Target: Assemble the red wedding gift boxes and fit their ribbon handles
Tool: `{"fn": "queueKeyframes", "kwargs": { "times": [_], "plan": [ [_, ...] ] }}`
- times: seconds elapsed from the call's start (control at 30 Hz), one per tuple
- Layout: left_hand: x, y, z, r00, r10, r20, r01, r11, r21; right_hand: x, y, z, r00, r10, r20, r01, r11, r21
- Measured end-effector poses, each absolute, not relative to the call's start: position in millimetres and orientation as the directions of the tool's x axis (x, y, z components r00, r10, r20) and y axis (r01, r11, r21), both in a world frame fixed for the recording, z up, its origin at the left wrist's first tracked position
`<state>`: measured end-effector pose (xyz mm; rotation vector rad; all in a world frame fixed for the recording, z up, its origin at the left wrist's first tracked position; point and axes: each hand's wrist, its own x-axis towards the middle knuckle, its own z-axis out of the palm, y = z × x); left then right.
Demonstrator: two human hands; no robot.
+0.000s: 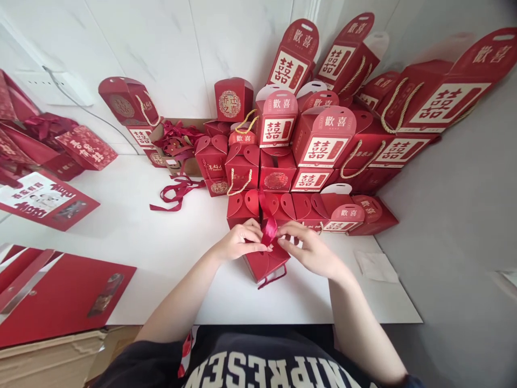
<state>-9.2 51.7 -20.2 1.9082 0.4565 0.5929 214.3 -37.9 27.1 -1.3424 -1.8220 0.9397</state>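
A red gift box (266, 263) with a dark red cord handle (274, 276) stands on the white table in front of me. Over its top rises a shiny red ribbon (270, 229), partly looped upward. My left hand (244, 237) is closed, its thumb and fingers pinching the ribbon at the left side of the box top. From the right, my right hand (305, 245) is at the ribbon too, fingers bent and thumb toward the box; its fingertips seem to pinch the ribbon's edge. The hands partly cover the box.
Stacked red gift boxes (325, 143) fill the back and right. A cardboard box (189, 164) holds red ribbons, with a loose ribbon (175, 191) before it. Flat red cardboard pieces (81, 285) lie at left. A white tissue (375, 266) lies right, near the grey wall (456, 215).
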Motion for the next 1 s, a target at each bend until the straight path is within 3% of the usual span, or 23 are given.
{"fn": "queueKeyframes", "kwargs": {
  "times": [0.2, 0.43, 0.6, 0.8, 1.0],
  "plan": [
    [-9, 53, -23, 0.795, 0.572, 0.203, 0.055, -0.4, 0.915, 190, -33, 14, -0.244, 0.948, 0.207, 0.292, 0.275, -0.916],
    [-10, 52, -22, 0.812, 0.555, 0.179, 0.068, -0.396, 0.916, 190, -23, 11, -0.31, 0.938, 0.156, 0.154, 0.211, -0.965],
    [-8, 51, -20, 0.808, 0.553, 0.204, 0.044, -0.402, 0.914, 183, -26, 5, -0.175, 0.971, 0.163, 0.144, 0.189, -0.971],
    [-8, 52, -23, 0.804, 0.563, 0.194, 0.046, -0.384, 0.922, 189, -30, 3, -0.273, 0.943, 0.19, 0.17, 0.241, -0.955],
    [-9, 52, -23, 0.804, 0.554, 0.216, 0.031, -0.401, 0.915, 179, -31, 2, -0.163, 0.962, 0.219, 0.208, 0.25, -0.946]
  ]
}}
